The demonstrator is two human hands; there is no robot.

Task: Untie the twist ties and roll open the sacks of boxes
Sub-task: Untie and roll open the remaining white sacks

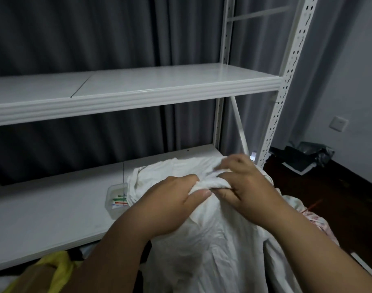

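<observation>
A white cloth sack stands in front of me, leaning against the lower shelf. Its top edge is bunched into a thick fold. My left hand grips that fold from the left, thumb on the near side. Touching it on the right, my right hand pinches the same rolled edge, with some fingers raised above the cloth. The sack's contents are hidden. A small clear plastic tub on the shelf holds several coloured twist ties, just left of the sack.
The white metal rack has a lower shelf and an upper shelf, with dark curtains behind. A yellow bag lies at the bottom left. A patterned sack sits to the right, and black bags lie on the dark floor.
</observation>
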